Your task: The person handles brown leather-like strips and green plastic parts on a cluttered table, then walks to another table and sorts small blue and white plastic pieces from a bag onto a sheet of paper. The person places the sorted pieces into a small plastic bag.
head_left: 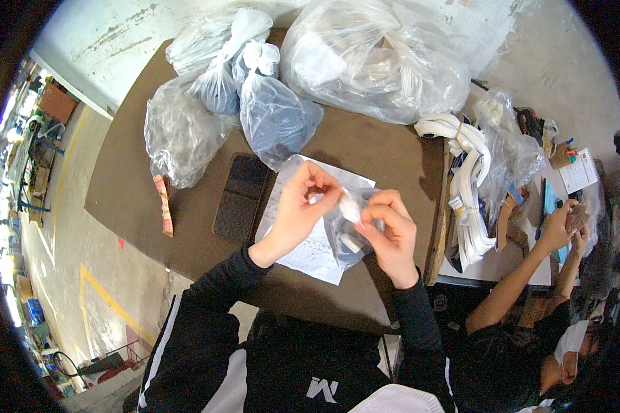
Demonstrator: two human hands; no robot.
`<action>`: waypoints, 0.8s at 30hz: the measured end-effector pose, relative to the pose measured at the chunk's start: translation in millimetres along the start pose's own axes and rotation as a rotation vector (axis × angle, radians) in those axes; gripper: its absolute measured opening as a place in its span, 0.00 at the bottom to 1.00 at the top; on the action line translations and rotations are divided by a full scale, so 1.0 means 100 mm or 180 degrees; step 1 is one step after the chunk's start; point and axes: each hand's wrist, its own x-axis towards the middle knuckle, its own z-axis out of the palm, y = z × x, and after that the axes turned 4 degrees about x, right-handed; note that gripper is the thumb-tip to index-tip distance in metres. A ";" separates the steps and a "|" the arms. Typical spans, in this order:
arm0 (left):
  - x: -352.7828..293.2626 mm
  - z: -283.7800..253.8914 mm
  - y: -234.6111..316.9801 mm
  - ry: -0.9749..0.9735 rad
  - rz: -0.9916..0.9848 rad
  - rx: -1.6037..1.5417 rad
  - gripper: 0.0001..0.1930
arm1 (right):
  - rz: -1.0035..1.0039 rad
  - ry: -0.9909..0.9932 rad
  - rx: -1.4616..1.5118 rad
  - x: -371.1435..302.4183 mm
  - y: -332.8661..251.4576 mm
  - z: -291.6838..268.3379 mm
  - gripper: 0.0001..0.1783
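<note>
Over a sheet of paper (308, 256) with writing, both my hands hold a small clear plastic bag (344, 242). My left hand (295, 210) pinches the gathered top of the bag between thumb and fingertips. Just to its right, my right hand (395, 237) grips the bag's twisted neck with thumb and bent fingers. Something pale shows inside the lower part of the bag, too blurred to name. A dark textured phone case or wallet (239, 201) lies left of the paper. Farther left is a narrow reddish folded strip (164, 206).
Knotted plastic bags (274, 113) and a large stuffed clear bag (375, 58) crowd the brown table's (120, 162) far side. White banded strips (470, 206) lie on the right-hand table beside a small calendar (579, 172). A co-worker's hands (561, 224) hold a brown piece there.
</note>
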 end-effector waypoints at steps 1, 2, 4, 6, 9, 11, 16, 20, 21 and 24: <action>0.02 -0.01 0.01 -0.0067 -0.0044 0.0022 0.15 | 0.0136 -0.0045 0.0761 -0.02 -0.02 -0.02 0.08; 0.04 -0.03 0.03 -0.0134 -0.0088 0.0043 0.15 | 0.0272 -0.0091 0.1521 -0.04 -0.02 -0.05 0.08; 0.03 -0.04 0.01 -0.0287 -0.0064 -0.0135 0.14 | 0.0143 0.0018 0.1415 -0.02 0.04 -0.10 0.09; 0.03 -0.06 0.02 -0.0480 -0.0111 -0.0227 0.13 | 0.0187 0.0111 0.0865 0.01 0.04 -0.10 0.10; 0.01 -0.06 0.05 -0.0526 -0.0331 -0.0395 0.12 | 0.0283 0.0080 0.0064 0.11 -0.07 -0.03 0.11; 0.02 -0.07 0.08 -0.0520 -0.0656 -0.0864 0.10 | 0.0364 -0.0189 -0.0357 0.09 -0.03 -0.04 0.11; 0.05 -0.08 0.02 -0.0702 -0.0415 -0.0949 0.12 | 0.0985 0.0608 0.0978 0.02 -0.09 -0.15 0.05; 0.02 -0.02 -0.10 -0.1102 0.0042 -0.0174 0.27 | 0.0659 0.0303 -0.0314 0.12 0.01 -0.22 0.17; 0.01 -0.01 -0.10 -0.1104 -0.0038 0.0183 0.28 | 0.0483 0.0172 -0.0815 0.15 0.11 -0.22 0.21; -0.01 -0.02 -0.11 -0.1289 -0.0480 0.1020 0.29 | 0.0335 -0.0573 -0.1643 0.00 0.27 -0.26 0.21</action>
